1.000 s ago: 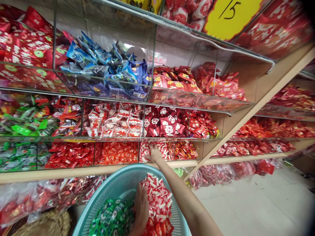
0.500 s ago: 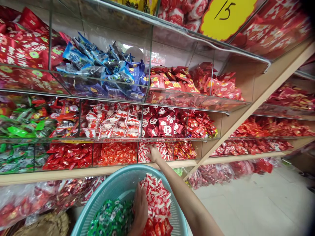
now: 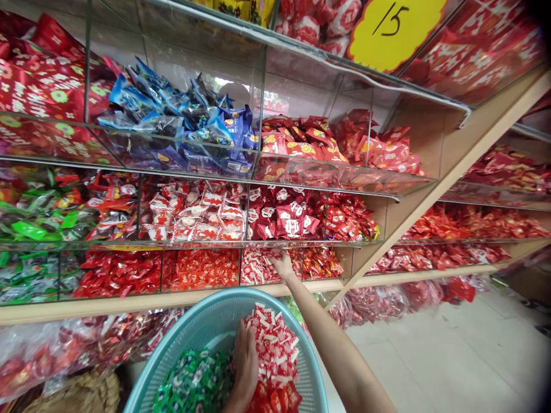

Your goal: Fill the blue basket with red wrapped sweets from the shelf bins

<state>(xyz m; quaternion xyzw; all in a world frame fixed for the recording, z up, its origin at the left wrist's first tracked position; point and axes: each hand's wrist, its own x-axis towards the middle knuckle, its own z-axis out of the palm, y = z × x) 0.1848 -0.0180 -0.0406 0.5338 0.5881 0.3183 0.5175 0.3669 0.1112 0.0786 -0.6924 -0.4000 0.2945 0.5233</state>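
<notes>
A teal plastic basket (image 3: 202,312) sits low in front of me. It holds red-and-white wrapped candies (image 3: 275,347) on the right and green wrapped candies (image 3: 193,381) on the left. My left hand (image 3: 245,367) lies flat in the basket between the two piles, fingers stretched out. My right hand (image 3: 284,265) reaches up into a clear shelf bin of red-and-white candies (image 3: 256,267). Its fingertips are buried among the wrappers, so its grip is hidden.
Glass-fronted shelves hold bins of red (image 3: 124,272), green (image 3: 30,229) and blue (image 3: 181,123) wrapped sweets. A yellow price sign reading 15 (image 3: 394,26) hangs at the top. Bagged candies (image 3: 64,350) lie under the wooden shelf edge (image 3: 129,301). Tiled floor (image 3: 451,355) lies to the right.
My right hand has shifted a little to the right and upward inside the bin. My left hand stays flat in the basket.
</notes>
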